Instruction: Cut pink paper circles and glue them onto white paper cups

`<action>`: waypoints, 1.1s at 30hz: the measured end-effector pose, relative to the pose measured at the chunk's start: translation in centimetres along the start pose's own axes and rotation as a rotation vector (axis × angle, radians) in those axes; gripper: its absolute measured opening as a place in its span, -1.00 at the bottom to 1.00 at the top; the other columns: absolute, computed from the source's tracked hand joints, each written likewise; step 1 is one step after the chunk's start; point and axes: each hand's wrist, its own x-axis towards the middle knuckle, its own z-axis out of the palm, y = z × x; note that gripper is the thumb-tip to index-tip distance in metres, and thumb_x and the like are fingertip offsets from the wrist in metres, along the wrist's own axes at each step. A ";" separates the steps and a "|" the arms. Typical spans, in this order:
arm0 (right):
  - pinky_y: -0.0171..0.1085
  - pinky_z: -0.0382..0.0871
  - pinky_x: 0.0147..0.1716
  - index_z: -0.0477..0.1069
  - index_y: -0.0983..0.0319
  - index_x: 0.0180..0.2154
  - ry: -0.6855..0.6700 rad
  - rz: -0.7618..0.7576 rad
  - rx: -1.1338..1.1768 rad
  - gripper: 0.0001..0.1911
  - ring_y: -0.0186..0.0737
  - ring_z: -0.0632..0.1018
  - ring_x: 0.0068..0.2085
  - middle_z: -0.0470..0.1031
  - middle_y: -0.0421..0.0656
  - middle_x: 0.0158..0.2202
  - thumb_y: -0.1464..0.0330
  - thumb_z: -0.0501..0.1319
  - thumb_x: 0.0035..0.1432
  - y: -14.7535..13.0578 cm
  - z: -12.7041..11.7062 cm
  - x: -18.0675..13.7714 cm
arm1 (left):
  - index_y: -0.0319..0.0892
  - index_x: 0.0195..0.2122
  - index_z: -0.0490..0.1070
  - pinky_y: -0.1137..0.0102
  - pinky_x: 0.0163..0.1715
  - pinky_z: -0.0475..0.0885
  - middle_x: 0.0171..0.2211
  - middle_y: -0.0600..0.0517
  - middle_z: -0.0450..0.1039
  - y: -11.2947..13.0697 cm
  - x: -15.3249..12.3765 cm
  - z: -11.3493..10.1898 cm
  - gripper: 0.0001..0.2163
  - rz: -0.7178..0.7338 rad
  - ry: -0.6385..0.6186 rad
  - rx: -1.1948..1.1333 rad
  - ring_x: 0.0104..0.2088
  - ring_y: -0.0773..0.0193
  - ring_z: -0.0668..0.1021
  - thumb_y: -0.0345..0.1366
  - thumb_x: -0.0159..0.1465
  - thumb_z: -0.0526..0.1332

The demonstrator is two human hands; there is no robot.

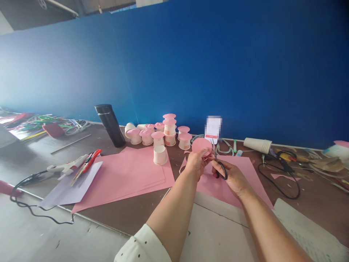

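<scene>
Head view shows you at a long brown table (131,214) under a big blue wall (218,65). Flat pink paper sheets (128,174) lie on the table, one pile to your left and one sheet under your hands. Behind them stands a bunch of small paper cups with pink round tops (163,133), near a tall black bottle (110,125). One plain cup (160,155) sits upside down on the left pile.

You look to be cutting out a round pink top. Your left hand (195,163) holds the pink paper circle (202,146) up above the table, with thumb and fingers pinching its lower edge. Your right hand (231,178) holds the black scissors (219,162), fingers curled through the handles, blades pointing up at the circle's right edge.

Next, I think you need to turn the circle a little with your left hand and snip slowly, so the edge stays round. Keep your left fingers away from the blades.

Some things are hard to see. The blades are thin and partly behind the circle, so you cannot tell if they are apart or closed. A white card (212,130) by the wall is blurred. A white glue gun (68,167) lies far left, and the tools at the right end are a blurry jumble.
</scene>
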 end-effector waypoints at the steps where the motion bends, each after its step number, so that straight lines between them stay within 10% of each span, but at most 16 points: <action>1: -0.27 0.29 -0.36 0.44 0.19 -0.58 0.005 0.003 0.003 -0.54 -0.25 0.40 -0.45 0.40 -0.21 -0.55 -0.05 0.27 0.07 -0.1 0.0 0.0 | -0.32 -0.42 0.47 0.33 -0.24 0.46 -0.43 -0.09 0.50 0.0 0.0 0.0 -0.93 0.001 0.000 -0.003 -0.45 0.30 0.54 -0.42 0.08 0.31; 16: -0.25 0.28 -0.33 0.58 0.20 -0.09 0.044 0.069 0.114 -0.49 -0.24 0.41 -0.42 0.42 -0.23 -0.49 0.00 0.34 0.04 0.7 -0.3 0.3 | -0.26 -0.39 0.43 0.45 -0.30 0.39 -0.44 0.01 0.48 -0.4 0.6 -0.2 -0.84 0.058 0.080 -0.014 -0.44 0.41 0.49 -0.45 0.02 0.37; 33: -0.25 0.25 -0.34 0.59 0.17 -0.14 -0.024 0.039 0.166 -0.56 -0.25 0.39 -0.41 0.40 -0.25 -0.49 0.01 0.33 0.06 1.7 -0.3 0.6 | -0.30 -0.33 0.47 0.38 -0.28 0.41 -0.38 -0.08 0.54 -0.2 0.5 0.0 -0.78 0.048 0.030 -0.029 -0.40 0.30 0.55 -0.37 0.01 0.41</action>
